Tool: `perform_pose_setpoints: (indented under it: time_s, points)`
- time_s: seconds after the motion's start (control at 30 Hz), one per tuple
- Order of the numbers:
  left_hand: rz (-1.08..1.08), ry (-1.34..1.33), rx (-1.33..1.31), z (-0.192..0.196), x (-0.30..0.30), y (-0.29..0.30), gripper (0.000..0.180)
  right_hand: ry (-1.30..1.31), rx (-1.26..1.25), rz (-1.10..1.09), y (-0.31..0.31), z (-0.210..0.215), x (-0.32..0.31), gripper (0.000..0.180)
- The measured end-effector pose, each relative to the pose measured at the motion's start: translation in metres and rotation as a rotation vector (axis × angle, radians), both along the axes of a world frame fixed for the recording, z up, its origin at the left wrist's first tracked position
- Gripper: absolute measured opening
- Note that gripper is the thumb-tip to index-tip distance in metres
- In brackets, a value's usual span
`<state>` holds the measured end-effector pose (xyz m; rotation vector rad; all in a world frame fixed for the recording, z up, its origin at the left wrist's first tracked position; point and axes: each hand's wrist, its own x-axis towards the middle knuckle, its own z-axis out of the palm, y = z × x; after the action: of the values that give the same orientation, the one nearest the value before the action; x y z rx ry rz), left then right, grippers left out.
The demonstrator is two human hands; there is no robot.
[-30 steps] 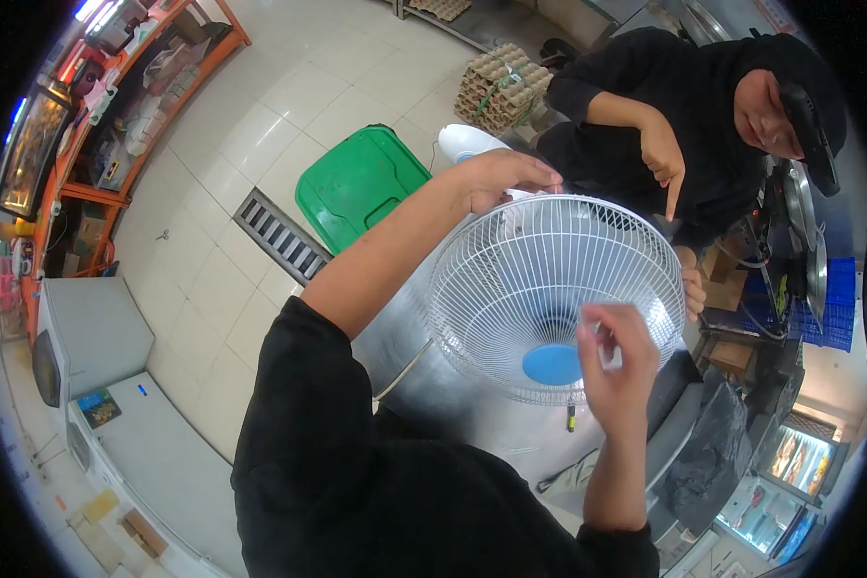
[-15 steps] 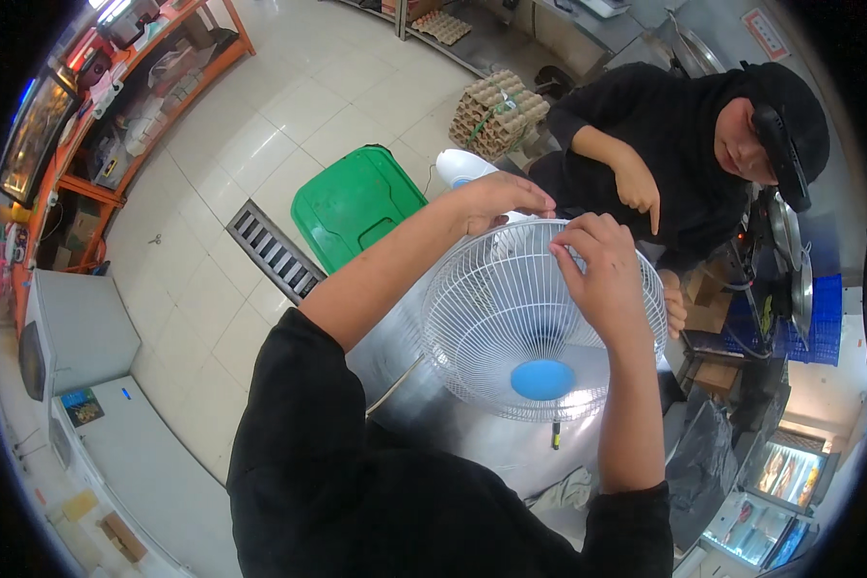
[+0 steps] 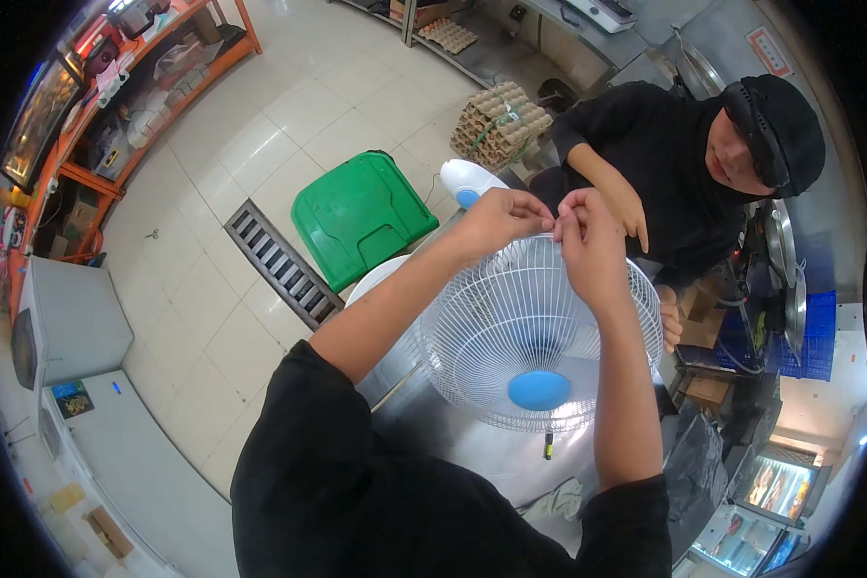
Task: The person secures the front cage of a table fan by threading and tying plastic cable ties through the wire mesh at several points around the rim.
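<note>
A white wire fan grille (image 3: 482, 318) with a blue round centre cap (image 3: 539, 390) is in front of me, over a metal table. At its far rim my left hand (image 3: 507, 220) is closed in a pinch. Close beside it, fingertips nearly meeting, my right hand (image 3: 590, 239) pinches at the same rim. Whatever lies between the fingertips is too small to make out. Behind my left hand shows a white fan part with a blue disc (image 3: 470, 181). Across from me, a person in black (image 3: 665, 144) has one hand (image 3: 624, 210) pointing down and another (image 3: 669, 318) by the grille's right edge.
A green lidded bin (image 3: 356, 217) stands beyond my left forearm, near a floor drain grate (image 3: 281, 265). Stacked egg trays (image 3: 501, 123) are at the back. The metal table (image 3: 424, 424) bears a grey cloth (image 3: 559, 501); a black plastic bag (image 3: 696, 462) lies to the right.
My right hand has risen toward my left, and its fingers have closed into a pinch at the rim. The other person's pointing hand has shifted slightly down and left.
</note>
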<state>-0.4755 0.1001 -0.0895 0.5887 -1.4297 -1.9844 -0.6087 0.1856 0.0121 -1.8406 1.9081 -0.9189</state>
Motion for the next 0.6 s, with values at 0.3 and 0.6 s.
perform_pose_setpoints:
  time_s: [0.3, 0.6]
  points:
    - [0.027, 0.057, 0.058, 0.0, 0.009, 0.002, 0.037, -0.446, 0.126, -0.009, 0.0, 0.0, -0.006, 0.017]
    - [0.073, 0.128, 0.124, -0.002, 0.004, 0.003, 0.031, 0.338, -0.116, -0.005, 0.003, -0.008, -0.003, 0.027]
